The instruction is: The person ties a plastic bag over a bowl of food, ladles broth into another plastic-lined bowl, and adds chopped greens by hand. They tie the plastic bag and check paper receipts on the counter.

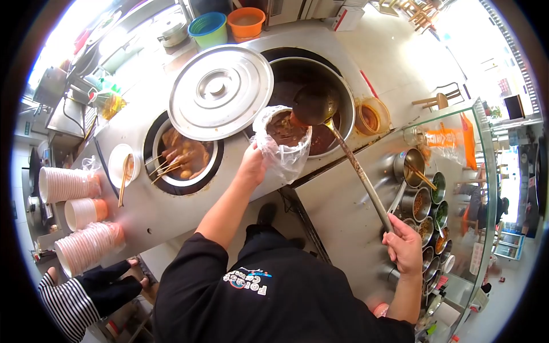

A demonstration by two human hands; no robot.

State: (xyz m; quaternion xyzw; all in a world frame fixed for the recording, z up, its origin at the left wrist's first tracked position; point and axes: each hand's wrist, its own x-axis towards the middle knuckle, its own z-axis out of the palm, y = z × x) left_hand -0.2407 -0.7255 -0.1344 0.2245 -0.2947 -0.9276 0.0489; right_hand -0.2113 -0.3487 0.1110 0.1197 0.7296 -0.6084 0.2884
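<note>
My left hand (251, 163) grips a bowl (281, 150) lined with a clear plastic bag, with brown broth and food inside. It is held at the near edge of a large steel pot (346, 91) of dark red-brown broth. My right hand (404, 242) is wrapped around the long handle of a ladle (315, 105). The ladle's head is tilted at the bowl's rim, and reddish broth shows between them. A round steel lid (189, 108) lies partly over the pot's left side and partly over a second pot (214, 163) with skewers and stewed food.
Stacked paper bowls (68, 184) and a white bowl with chopsticks (116, 163) are on the left. At right, several steel condiment pots (422, 203) stand behind a glass edge (486, 171). An amber container (382, 117) sits beside the large pot. Another person (68, 306) is at lower left.
</note>
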